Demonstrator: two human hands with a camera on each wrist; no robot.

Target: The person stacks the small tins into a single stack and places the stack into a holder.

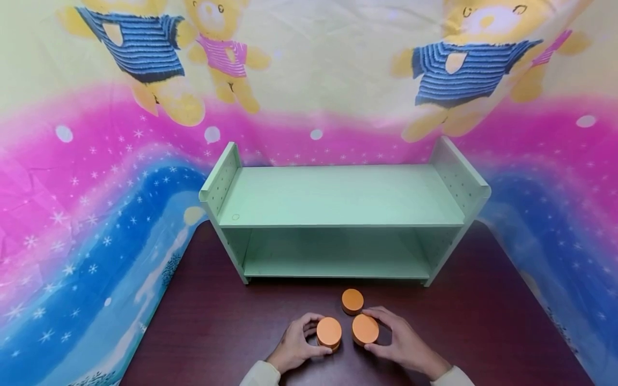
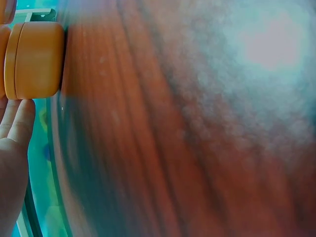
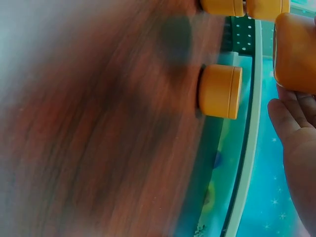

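Printed cloth with teddy bears over pink and blue bands fills the upper frame and both sides, behind a dark reddish wooden table. At centre stands a pale green two-tier shelf. Smooth orange round jars, flat-topped and seamed below the lid, sit at lower centre: a stacked pair, gripped between the curved left hand's thumb and fingers; a third jar, raised in the right hand's similar grip; and a rear jar, upright on the wood.

Narrow gap between left jar and right jar, obstacle beyond: rear jar.
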